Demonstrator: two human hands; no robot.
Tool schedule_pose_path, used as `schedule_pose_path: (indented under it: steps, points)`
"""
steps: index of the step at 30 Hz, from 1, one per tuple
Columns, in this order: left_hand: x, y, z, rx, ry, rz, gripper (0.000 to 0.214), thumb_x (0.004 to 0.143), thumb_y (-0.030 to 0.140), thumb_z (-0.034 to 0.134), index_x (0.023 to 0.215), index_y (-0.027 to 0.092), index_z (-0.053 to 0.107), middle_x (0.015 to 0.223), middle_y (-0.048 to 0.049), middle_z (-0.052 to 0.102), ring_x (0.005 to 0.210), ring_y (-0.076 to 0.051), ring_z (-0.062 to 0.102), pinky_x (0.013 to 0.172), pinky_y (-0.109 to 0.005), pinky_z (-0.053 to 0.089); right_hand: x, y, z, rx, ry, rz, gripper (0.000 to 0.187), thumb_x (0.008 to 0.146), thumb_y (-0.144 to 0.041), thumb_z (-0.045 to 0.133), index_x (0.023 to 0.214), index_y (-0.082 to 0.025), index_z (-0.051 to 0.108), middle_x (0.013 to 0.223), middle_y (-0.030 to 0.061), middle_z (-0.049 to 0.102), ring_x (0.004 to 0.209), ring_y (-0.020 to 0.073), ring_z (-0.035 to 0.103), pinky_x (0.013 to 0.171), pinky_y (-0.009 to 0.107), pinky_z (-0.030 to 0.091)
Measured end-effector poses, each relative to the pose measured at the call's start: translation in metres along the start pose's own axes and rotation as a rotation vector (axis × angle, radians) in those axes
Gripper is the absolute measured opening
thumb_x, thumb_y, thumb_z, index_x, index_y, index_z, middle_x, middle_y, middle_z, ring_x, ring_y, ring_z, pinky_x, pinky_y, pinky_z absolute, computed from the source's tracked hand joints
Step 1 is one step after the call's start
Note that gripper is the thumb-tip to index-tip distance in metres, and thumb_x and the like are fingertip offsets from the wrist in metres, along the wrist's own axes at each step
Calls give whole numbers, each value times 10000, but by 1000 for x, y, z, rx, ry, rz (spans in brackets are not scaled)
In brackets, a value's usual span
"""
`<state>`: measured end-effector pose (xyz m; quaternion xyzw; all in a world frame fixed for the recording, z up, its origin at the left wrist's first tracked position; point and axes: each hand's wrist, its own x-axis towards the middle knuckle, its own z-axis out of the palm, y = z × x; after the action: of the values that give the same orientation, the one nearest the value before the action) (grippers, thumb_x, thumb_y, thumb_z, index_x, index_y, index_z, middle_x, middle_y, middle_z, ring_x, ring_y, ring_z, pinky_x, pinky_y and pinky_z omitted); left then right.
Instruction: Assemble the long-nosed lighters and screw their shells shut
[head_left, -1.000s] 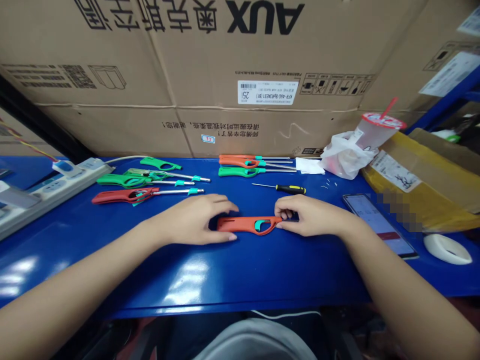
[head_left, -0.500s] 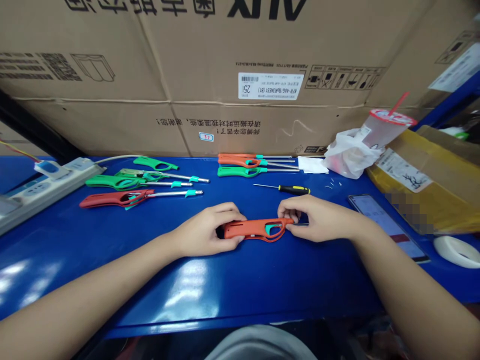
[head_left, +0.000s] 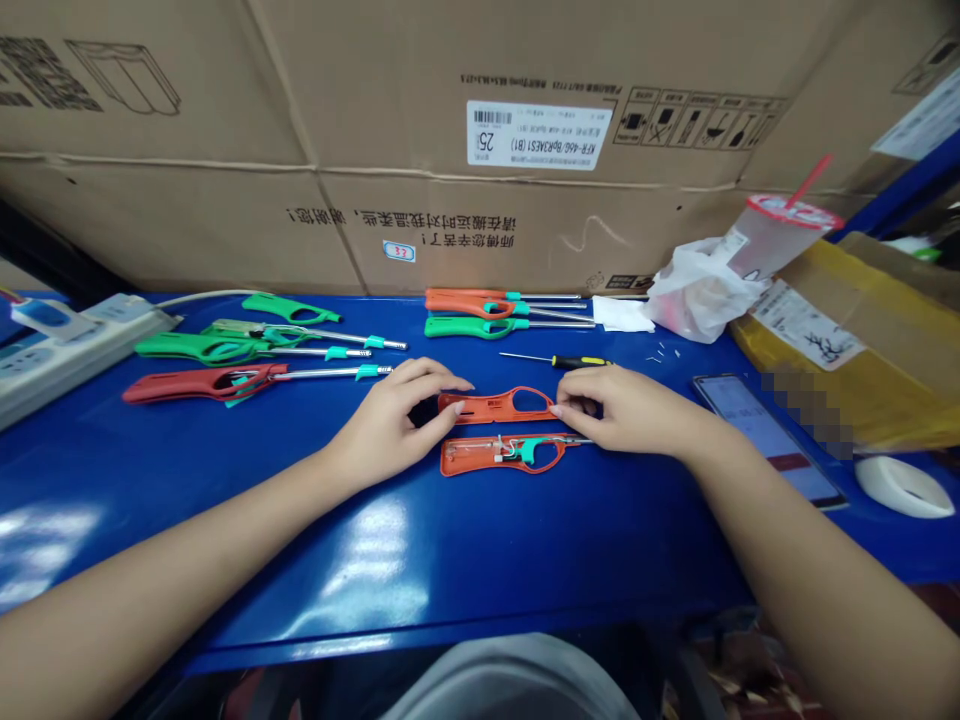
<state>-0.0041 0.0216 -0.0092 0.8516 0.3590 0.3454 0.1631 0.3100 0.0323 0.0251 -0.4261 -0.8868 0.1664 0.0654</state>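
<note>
An orange lighter half-shell (head_left: pixel 489 409), the cover of a long-nosed gas lighter, is held inner side up between my hands. My left hand (head_left: pixel 401 415) grips its left end between thumb and fingers. My right hand (head_left: pixel 619 408) pinches its narrow right end, with the other fingers curled in. Just nearer to me lies the opened orange lighter (head_left: pixel 469 458) on the blue table (head_left: pixel 480 570). Its clear tank, wires and turquoise trigger (head_left: pixel 529 450) show inside. The lighter's metal tube runs right, partly under my right hand.
Several red and green lighters (head_left: pixel 202 382) lie at left beside a power strip (head_left: pixel 67 345). More orange and green lighters (head_left: pixel 465 327) are at the back. A screwdriver (head_left: pixel 574 361), bagged cup (head_left: pixel 780 235), phone (head_left: pixel 765 440) and white mouse-shaped object (head_left: pixel 904 487) are at right.
The orange lighter's casing has come apart. Its upper half-shell has been lifted off, turned over and moved away from me, exposing the inside. The view has tilted slightly down.
</note>
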Motion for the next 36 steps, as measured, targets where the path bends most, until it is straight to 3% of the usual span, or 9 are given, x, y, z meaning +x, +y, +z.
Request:
schedule_pose_path:
  steps: [3, 8, 17, 26, 28, 33, 36]
  points:
    - [0, 5, -3, 34, -13, 64, 154, 992, 271, 657, 1072, 177, 750, 1032, -60, 693, 979, -203, 662, 907, -359, 522, -1, 0, 0, -9, 57, 24, 165, 979, -325, 581, 859, -212, 597, 825, 12, 640, 712, 154, 546, 652, 285, 370]
    - [-4, 10, -6, 49, -170, 170, 186, 961, 323, 712, 1076, 181, 744, 1087, -77, 676, 993, -215, 630, 904, -368, 508, -3, -4, 1, -15, 169, 4, 116, 970, -324, 609, 927, -216, 600, 882, 12, 642, 757, 160, 565, 681, 290, 389]
    - [-9, 14, -6, 81, -255, 170, 203, 940, 333, 737, 1099, 207, 729, 1097, -59, 722, 979, -221, 622, 884, -377, 475, -5, -19, 6, 89, 27, -183, 48, 929, -234, 650, 961, -203, 633, 927, 6, 641, 777, 143, 559, 695, 272, 403]
    - [-9, 13, -7, 83, -273, 171, 226, 934, 335, 742, 1105, 193, 702, 1044, -50, 747, 942, -219, 609, 858, -367, 474, -5, -21, 7, 90, -10, -221, 81, 917, -223, 664, 980, -205, 616, 945, 1, 617, 773, 137, 534, 683, 273, 381]
    - [-9, 13, -7, 84, -267, 179, 228, 930, 333, 746, 1100, 187, 701, 1022, -50, 748, 927, -217, 613, 848, -362, 479, -4, -22, 7, 103, -4, -219, 119, 938, -288, 685, 997, -206, 621, 938, -1, 621, 769, 138, 539, 685, 274, 386]
    - [-8, 14, -8, 57, -220, 225, 205, 923, 284, 735, 1088, 166, 704, 923, -43, 745, 831, -196, 633, 794, -337, 504, -3, -27, 10, 101, -25, -243, 436, 871, -571, 792, 1054, -207, 634, 968, 13, 661, 829, 172, 596, 708, 286, 413]
    - [-9, 14, -11, 29, -211, 244, 181, 933, 227, 692, 1105, 173, 709, 928, -46, 760, 829, -187, 664, 793, -315, 526, -3, -29, 12, 62, -46, -265, 253, 949, -432, 732, 1030, -206, 651, 951, 20, 679, 817, 175, 610, 722, 294, 419]
